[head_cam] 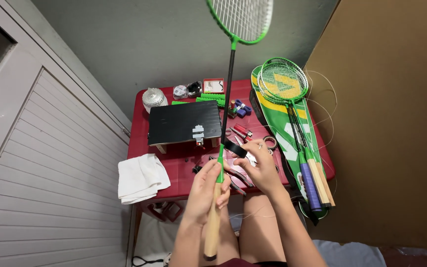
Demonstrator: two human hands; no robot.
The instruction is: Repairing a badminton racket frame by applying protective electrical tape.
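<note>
Left hand [206, 190] wrapped round bare wooden handle of green racket [231, 74], held upright. Right hand [259, 165] pinching black tape roll [234, 148] against shaft. Behind: red table [139, 133], black box [184, 122], white cloth [142, 178] (overhanging edge), two racquets on green cover [292, 118].

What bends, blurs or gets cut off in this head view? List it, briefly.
Head view: wide-lens distortion bows the louvred door and the wall edges; the racket head is cut by the top edge; flat, soft light, weak shadows, no strong glare; left hand on the bare wooden handle and right hand with the black tape roll look sharp; small tools on the red table are too tiny to identify.
</note>
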